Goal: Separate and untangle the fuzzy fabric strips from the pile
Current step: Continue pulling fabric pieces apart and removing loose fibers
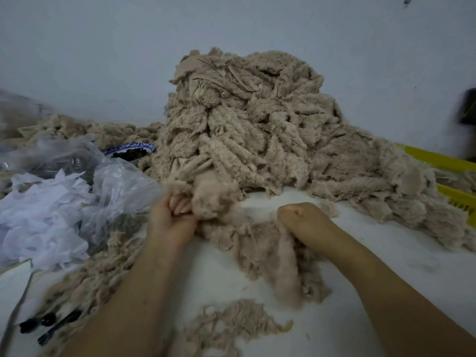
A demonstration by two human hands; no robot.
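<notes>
Hands, left (pixel 173 218) and right (pixel 305 222), grip strips (pixel 257 243) on white table (pixel 391 256) by wall (pixel 103 47).

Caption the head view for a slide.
At the tall tangled pile, left hand and right hand grip fuzzy strips.

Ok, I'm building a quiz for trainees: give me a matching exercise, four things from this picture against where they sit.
Things:
1 strip pile
2 bowl
3 yellow crate
4 plastic bag

Places:
A far right edge
B middle, against the wall
C left foreground, crumpled
D left of the pile, behind the bag

Pairs: 1-B; 2-D; 3-A; 4-C
</notes>
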